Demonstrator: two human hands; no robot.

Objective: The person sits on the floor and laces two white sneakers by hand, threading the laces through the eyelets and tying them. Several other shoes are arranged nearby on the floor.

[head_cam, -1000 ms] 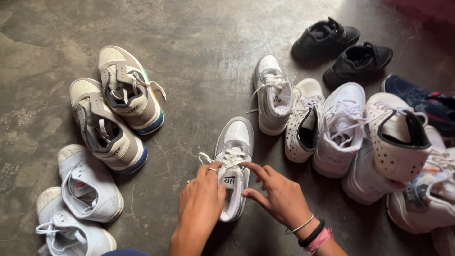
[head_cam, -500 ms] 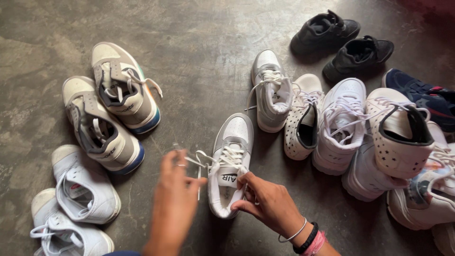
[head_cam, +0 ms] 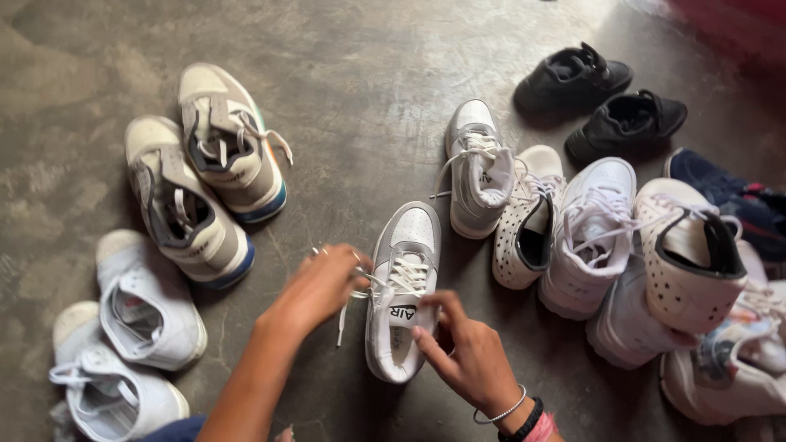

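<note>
Head view shows a light grey-and-white sneaker [head_cam: 403, 290] on the concrete floor [head_cam: 352, 106], its limp lace [head_cam: 348, 299] pinched in the left hand [head_cam: 323, 282] while the right hand [head_cam: 463, 348] grips the soft tongue, probably the surest hold.
</note>
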